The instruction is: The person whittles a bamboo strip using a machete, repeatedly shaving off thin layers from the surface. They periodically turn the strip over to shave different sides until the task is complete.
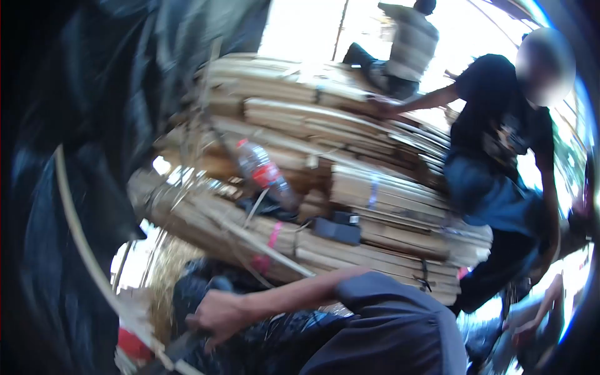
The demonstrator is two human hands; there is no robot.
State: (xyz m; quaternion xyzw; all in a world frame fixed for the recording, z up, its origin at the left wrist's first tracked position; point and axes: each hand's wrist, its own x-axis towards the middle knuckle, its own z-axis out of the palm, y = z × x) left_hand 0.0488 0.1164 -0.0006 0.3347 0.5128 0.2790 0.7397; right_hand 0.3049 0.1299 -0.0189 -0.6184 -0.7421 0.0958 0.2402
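My right hand (222,314) reaches in from the lower right, below a dark grey sleeve (400,325). Its fingers are curled closed. Just below them lies a dark, flat, blade-like piece (178,351); blur hides whether the fingers grip it. A long pale strip (84,240), like split bamboo or cane, curves down the left side and ends near that dark piece. Behind the hand is dark, creased cloth or sheeting (269,337). My left hand is out of view.
Bundled pale slats (387,187) are stacked ahead, with a red-labelled plastic bottle (265,172) and a dark box (337,230) on them. Black sheeting (87,125) hangs left. A person in dark clothes (494,144) leans on the stack; another in stripes (412,47) is behind.
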